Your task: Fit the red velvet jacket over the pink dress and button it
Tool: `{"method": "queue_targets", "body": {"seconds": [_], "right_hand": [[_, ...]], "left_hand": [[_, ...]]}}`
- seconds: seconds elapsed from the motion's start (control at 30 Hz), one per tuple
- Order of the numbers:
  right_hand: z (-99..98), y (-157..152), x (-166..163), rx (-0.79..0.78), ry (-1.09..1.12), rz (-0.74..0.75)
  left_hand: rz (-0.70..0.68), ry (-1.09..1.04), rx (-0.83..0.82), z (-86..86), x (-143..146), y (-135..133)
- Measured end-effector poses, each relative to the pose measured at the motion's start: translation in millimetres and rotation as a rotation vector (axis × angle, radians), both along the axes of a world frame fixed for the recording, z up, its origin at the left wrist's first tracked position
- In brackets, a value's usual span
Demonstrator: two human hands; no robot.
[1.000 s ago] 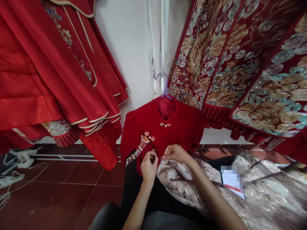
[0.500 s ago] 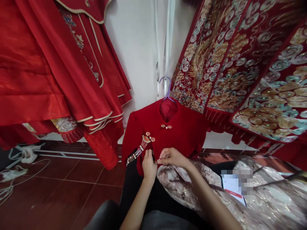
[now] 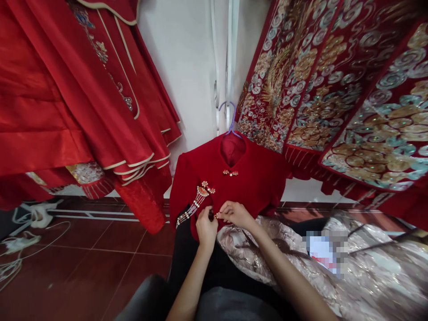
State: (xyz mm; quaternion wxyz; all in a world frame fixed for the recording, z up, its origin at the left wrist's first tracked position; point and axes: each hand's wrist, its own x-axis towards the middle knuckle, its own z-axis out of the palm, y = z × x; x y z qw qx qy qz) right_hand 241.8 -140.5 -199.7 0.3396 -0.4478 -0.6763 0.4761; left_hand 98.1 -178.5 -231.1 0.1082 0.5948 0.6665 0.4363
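Note:
A red long-sleeved jacket point(image 3: 254, 171) lies on a purple hanger point(image 3: 231, 119), its lower part over my lap. A beaded flower clasp point(image 3: 230, 173) sits below its collar. From the chest ornament point(image 3: 202, 191) a tassel of pearly beads hangs toward the lower left. My left hand point(image 3: 206, 228) is closed on the jacket's front near its lower edge. My right hand point(image 3: 236, 215) pinches a small beaded button point(image 3: 218, 216) just beside the left fingertips. The fingers hide part of the button and the cloth around it.
Red garments point(image 3: 110, 102) hang at the left, and sequined red panels point(image 3: 334, 98) at the right. Shiny pale fabric point(image 3: 284, 258) is heaped beside my right arm. White cables point(image 3: 16, 254) and a low metal bar point(image 3: 100, 216) are at the lower left.
Both hands have shifted slightly upward in view, and the fingertips have come together around the button. The view has tilted a little; the jacket stays in place.

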Motion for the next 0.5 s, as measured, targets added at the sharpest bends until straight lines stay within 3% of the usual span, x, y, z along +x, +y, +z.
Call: {"method": "queue_targets", "body": {"seconds": [0.13, 0.33, 0.5], "right_hand": [[-11.6, 6.8, 0.6, -0.004, -0.008, -0.049], [-18.1, 7.4, -1.1, 0.157, -0.183, -0.191], [-18.0, 6.8, -3.2, 0.153, -0.172, -0.198]], "left_hand": [[-0.008, -0.017, 0.049, -4.3, -0.7, 1.9], [-0.087, -0.165, 0.109, -1.9, -2.6, 0.7], [-0.01, -0.277, 0.098, 8.1, -2.3, -1.0]]}}
